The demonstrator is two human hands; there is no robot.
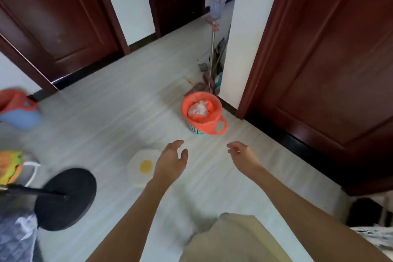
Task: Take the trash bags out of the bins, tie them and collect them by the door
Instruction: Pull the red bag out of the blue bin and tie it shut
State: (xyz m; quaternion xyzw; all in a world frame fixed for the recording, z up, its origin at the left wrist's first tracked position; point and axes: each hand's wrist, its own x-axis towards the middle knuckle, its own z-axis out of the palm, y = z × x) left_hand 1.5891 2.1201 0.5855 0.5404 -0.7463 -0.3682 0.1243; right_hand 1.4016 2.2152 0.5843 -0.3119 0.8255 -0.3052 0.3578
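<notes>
A small teal mesh bin (196, 131) stands on the floor by the white wall corner, lined with an orange trash bag (210, 125) whose handle loops hang over the rim. Crumpled clear plastic (198, 108) lies inside it. My left hand (171, 161) and my right hand (242, 155) reach forward side by side, a little short of the bin, fingers loosely spread and holding nothing. A second bin, pale lilac (217, 7), stands far back in the corridor.
Dark red doors (329, 59) flank the pale floor on both sides. A mop pole (211, 59) leans behind the bin. A white lid with a yellow spot (141, 168) lies left of my left hand. A black round stand base (66, 198) sits at lower left.
</notes>
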